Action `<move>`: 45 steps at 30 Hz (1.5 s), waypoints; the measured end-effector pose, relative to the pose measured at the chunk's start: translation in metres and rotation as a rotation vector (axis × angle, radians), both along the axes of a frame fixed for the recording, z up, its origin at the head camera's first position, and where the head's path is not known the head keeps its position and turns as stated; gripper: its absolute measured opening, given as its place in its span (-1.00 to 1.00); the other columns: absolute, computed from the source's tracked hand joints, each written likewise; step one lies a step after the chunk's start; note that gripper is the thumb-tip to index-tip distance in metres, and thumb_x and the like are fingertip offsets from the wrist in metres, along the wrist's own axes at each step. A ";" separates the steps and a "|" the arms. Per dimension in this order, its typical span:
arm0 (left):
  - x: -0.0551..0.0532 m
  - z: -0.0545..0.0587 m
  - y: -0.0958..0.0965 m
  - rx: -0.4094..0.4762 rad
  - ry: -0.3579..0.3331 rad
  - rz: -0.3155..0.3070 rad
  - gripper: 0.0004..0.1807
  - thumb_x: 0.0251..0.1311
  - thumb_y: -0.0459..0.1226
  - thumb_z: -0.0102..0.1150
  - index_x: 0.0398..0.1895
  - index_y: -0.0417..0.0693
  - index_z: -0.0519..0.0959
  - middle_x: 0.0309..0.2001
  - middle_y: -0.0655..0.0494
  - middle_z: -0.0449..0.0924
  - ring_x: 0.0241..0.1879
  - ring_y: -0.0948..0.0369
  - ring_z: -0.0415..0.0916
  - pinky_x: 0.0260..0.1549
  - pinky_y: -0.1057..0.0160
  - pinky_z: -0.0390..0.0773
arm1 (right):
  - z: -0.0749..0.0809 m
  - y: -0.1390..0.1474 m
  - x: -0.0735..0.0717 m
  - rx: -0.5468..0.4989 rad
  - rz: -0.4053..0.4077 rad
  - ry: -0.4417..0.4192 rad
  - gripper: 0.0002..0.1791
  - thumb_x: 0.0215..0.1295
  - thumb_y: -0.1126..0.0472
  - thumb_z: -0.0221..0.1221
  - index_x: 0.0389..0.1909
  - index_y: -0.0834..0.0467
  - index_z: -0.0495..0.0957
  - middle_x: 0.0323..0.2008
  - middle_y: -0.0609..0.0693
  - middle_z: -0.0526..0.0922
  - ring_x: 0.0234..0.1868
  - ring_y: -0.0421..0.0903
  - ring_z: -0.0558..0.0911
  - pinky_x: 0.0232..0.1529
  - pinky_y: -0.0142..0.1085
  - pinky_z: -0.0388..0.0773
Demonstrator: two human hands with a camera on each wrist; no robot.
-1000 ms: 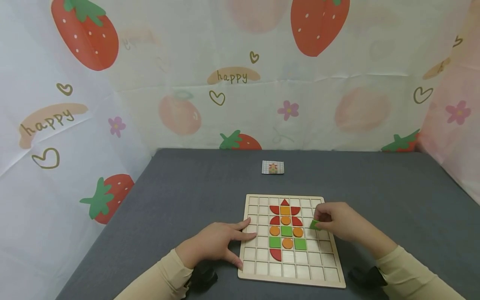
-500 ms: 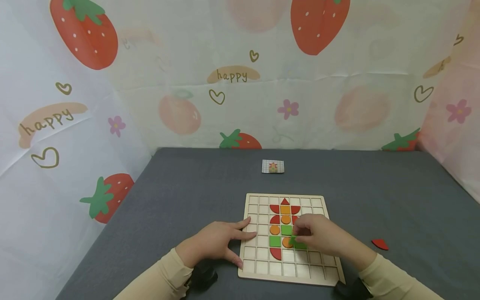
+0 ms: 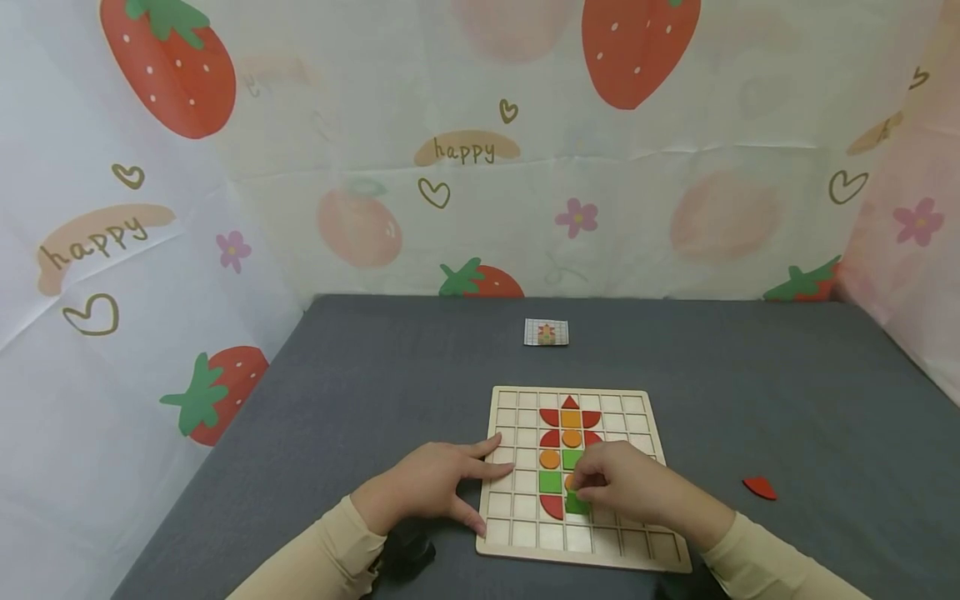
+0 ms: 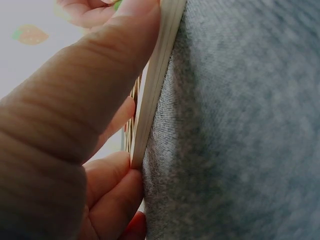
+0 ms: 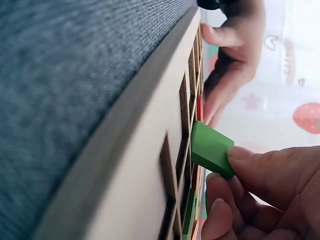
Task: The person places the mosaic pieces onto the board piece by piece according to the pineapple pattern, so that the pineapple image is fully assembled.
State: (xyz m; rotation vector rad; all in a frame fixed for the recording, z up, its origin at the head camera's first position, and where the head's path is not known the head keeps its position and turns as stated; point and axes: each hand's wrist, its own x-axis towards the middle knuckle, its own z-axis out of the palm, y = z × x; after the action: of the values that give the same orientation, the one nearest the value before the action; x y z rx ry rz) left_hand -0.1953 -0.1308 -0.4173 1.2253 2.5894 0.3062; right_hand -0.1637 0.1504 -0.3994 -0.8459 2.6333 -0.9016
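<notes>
Between thumb and fingers of my right hand (image 3: 645, 485) is a green square tile (image 3: 577, 503), tilted over a cell of the wooden grid board (image 3: 570, 558). In the right wrist view, the lower edge of this green tile (image 5: 212, 149) meets the grid. My left hand (image 3: 423, 483) lies with spread fingers along the board's left side, the thumb near its front left corner. Red, orange and green shapes form a figure in the grid's middle. A red quarter-circle (image 3: 551, 506) sits just left of the held tile. My right hand hides part of the figure.
A small pattern card (image 3: 546, 332) lies on the grey cloth behind the board. One loose red quarter-circle piece (image 3: 761, 487) is on the cloth to the right. A fruit-printed curtain (image 3: 360, 225) surrounds the table at the back and sides.
My right hand has carried the green tile leftward and toward me, from the board's right side to a cell beside the lower red quarter-circle. The loose red piece came into sight. My left hand stays put.
</notes>
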 end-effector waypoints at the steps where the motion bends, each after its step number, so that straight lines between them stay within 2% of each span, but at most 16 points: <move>1: 0.000 0.000 0.000 0.000 0.000 0.000 -0.12 -0.26 0.33 0.13 0.28 0.42 0.26 0.38 0.16 0.07 0.24 0.24 0.25 0.06 0.20 0.36 | 0.000 -0.001 0.000 0.006 0.000 0.001 -0.90 0.10 0.26 0.25 -0.51 -0.01 0.63 -0.48 -0.27 0.54 -0.46 -0.32 0.41 -0.44 -0.39 0.39; 13: 0.000 -0.001 -0.001 0.022 0.013 -0.017 -0.12 -0.27 0.33 0.14 0.27 0.40 0.28 0.38 0.14 0.08 0.22 0.23 0.27 0.04 0.23 0.37 | -0.001 -0.005 0.001 0.017 -0.019 -0.042 -0.83 0.05 0.32 0.27 -0.58 -0.01 0.54 -0.60 -0.27 0.48 -0.52 -0.29 0.42 -0.47 -0.38 0.40; 22: 0.001 0.001 0.000 0.012 0.017 -0.018 -0.12 -0.26 0.32 0.14 0.28 0.39 0.28 0.37 0.12 0.09 0.23 0.23 0.27 0.04 0.22 0.37 | -0.001 -0.007 0.002 0.058 -0.027 0.004 -0.81 0.01 0.33 0.29 -0.64 0.01 0.57 -0.59 -0.28 0.49 -0.51 -0.31 0.40 -0.45 -0.40 0.39; 29: 0.001 0.001 -0.001 0.017 0.017 -0.017 -0.13 -0.26 0.32 0.14 0.27 0.38 0.28 0.38 0.13 0.08 0.23 0.23 0.26 0.05 0.21 0.37 | 0.000 -0.007 0.002 0.029 -0.003 -0.021 -0.84 -0.04 0.38 0.31 -0.60 0.07 0.58 -0.58 -0.24 0.50 -0.54 -0.32 0.41 -0.49 -0.42 0.41; 34: 0.001 0.001 -0.001 0.014 0.006 -0.011 -0.13 -0.25 0.32 0.15 0.28 0.38 0.28 0.38 0.13 0.08 0.24 0.23 0.25 0.06 0.21 0.36 | 0.000 -0.008 0.001 0.056 -0.006 -0.015 -0.83 -0.04 0.37 0.31 -0.60 0.05 0.56 -0.60 -0.26 0.48 -0.54 -0.31 0.41 -0.49 -0.41 0.40; 40: 0.000 0.000 -0.001 0.012 0.012 -0.017 -0.12 -0.25 0.32 0.14 0.28 0.37 0.28 0.38 0.12 0.08 0.24 0.22 0.25 0.06 0.20 0.37 | 0.002 0.002 -0.003 0.052 0.003 0.040 -0.83 -0.03 0.34 0.30 -0.59 0.02 0.56 -0.58 -0.28 0.47 -0.53 -0.32 0.41 -0.48 -0.41 0.40; 45: 0.000 -0.001 -0.001 0.010 0.014 -0.016 -0.12 -0.25 0.33 0.13 0.28 0.38 0.26 0.38 0.13 0.07 0.24 0.22 0.24 0.06 0.19 0.36 | 0.008 0.015 -0.007 0.030 -0.036 0.027 -0.86 0.01 0.33 0.29 -0.57 0.03 0.56 -0.56 -0.25 0.47 -0.52 -0.29 0.41 -0.48 -0.39 0.40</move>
State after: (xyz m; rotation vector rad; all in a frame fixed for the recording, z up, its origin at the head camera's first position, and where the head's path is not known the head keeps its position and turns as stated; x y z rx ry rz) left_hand -0.1956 -0.1316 -0.4181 1.2557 2.5918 0.3084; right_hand -0.1702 0.1656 -0.3910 -0.8115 2.6865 -0.8625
